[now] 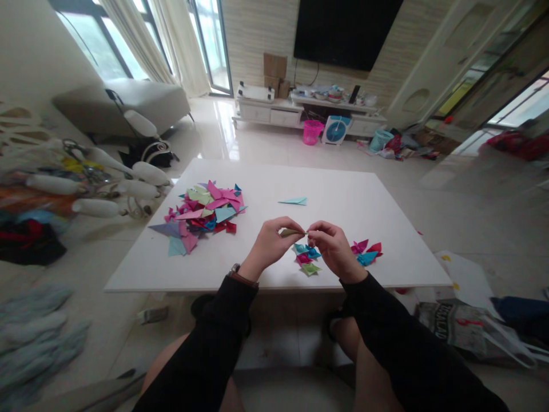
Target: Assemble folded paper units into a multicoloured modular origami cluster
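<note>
My left hand (278,237) pinches a small folded olive-coloured paper (290,233) above the white table (343,200). Its narrow tip reaches the fingers of my right hand (332,243), which are pinched together on that end. Much of the paper is covered by my fingers, so its full shape is hidden. Just below the hands lie several small folded paper pieces (305,258) in blue, pink and green. Right of my right hand rests another little group of pink, red and blue folded papers (368,254). A pale teal pointed folded paper (295,201) lies alone beyond my hands.
A large heap of coloured folded papers (210,209) covers the table's left part. At left, a lamp with several white shades (141,171) stands close to the table edge. A printed bag (467,332) sits on the floor at right.
</note>
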Demonstrator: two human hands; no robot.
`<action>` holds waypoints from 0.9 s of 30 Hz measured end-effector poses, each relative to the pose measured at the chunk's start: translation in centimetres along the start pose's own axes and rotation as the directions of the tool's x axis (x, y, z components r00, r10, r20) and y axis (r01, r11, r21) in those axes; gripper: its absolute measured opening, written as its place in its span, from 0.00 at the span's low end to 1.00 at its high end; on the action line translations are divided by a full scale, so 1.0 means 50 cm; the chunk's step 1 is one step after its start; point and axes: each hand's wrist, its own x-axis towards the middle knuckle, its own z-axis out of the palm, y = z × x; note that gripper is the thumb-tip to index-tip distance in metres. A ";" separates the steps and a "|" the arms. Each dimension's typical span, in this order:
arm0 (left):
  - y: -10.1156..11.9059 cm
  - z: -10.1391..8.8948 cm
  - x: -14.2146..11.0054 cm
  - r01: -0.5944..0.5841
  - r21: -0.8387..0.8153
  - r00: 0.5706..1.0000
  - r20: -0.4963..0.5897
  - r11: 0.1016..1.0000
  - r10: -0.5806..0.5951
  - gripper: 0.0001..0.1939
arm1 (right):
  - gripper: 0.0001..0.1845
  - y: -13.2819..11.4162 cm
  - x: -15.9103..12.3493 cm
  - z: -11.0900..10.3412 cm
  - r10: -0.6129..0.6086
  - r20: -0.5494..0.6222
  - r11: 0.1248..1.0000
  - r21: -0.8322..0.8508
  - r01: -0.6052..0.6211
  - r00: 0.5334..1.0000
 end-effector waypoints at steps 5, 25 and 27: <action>0.000 -0.002 0.000 0.008 0.018 1.000 0.001 1.000 -0.008 0.03 | 0.08 0.006 -0.002 -0.004 -0.016 0.019 0.999 -0.036 0.017 1.000; 0.002 0.000 -0.002 0.017 0.033 1.000 0.017 0.999 -0.018 0.01 | 0.07 0.015 0.004 -0.002 0.016 0.003 0.997 -0.071 -0.016 1.000; -0.001 0.001 -0.002 0.011 0.037 1.000 0.017 0.999 -0.011 0.01 | 0.07 0.015 0.004 0.001 0.025 0.003 0.998 -0.061 -0.024 1.000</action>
